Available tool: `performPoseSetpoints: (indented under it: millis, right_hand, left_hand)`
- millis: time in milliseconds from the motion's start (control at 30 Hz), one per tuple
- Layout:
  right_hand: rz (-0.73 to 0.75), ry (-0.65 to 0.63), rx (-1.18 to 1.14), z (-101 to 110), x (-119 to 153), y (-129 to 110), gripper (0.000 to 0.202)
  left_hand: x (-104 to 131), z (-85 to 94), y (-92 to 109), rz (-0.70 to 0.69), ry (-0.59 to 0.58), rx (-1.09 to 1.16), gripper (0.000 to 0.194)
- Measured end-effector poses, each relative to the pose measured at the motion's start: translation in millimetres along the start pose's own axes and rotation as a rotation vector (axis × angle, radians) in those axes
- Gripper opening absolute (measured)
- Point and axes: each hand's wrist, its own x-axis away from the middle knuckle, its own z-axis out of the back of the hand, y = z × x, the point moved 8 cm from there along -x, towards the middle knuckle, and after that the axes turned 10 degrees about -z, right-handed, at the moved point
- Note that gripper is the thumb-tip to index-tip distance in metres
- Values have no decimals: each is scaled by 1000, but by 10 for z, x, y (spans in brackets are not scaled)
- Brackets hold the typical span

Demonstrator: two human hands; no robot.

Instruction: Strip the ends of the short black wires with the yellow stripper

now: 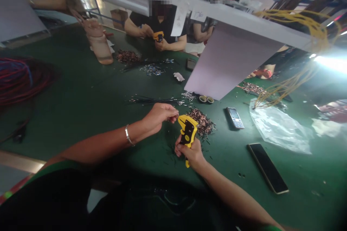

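Observation:
My right hand (194, 153) is wrapped round the grip of a yellow and black wire stripper (189, 133), its head pointing up and to the left. My left hand (162, 116) is closed in a pinch, fingertips right beside the stripper's jaws. Whatever sits between those fingertips is too small to make out. Behind the stripper lies a heap of short dark and copper-coloured wire pieces (203, 122). Beyond my left hand, thin black wires with bright ends (154, 100) are spread across the green table (108, 90).
A keypad phone (235, 118), a smartphone (268, 168) and a clear plastic bag (279, 126) lie to the right. Two tape rolls (206, 99) stand by a pale panel (230, 57). Red and blue cable coils (21, 79) lie left, a bottle (99, 45) farther back. Co-workers sit opposite.

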Motion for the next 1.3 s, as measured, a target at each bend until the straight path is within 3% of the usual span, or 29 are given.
performPoseSetpoints:
  millis: [133,333,733,967,1167,1300]
  right_hand:
    - [-9,19,47,9,9,2,13]
    - [-7,-9,-59,-1,-37,1,12]
    - [-22,-33,-40,17,3,-4,12]
    - [-62,-59,-121,16,-43,20,13]
    - [-10,43,79,64,15,-28,12]
    - [-20,32,65,69,15,-38,12]
  left_hand:
    - [-6,-10,-17,13,-19,18,16]
    - [-17,31,53,-95,43,-40,17]
    - [23,-41,-40,55,-25,38,18]
    - [19,10,103,-126,67,-57,15]
    - [40,-42,57,-33,6,3,16]
    - [37,-8,130,-107,46,-31,16]
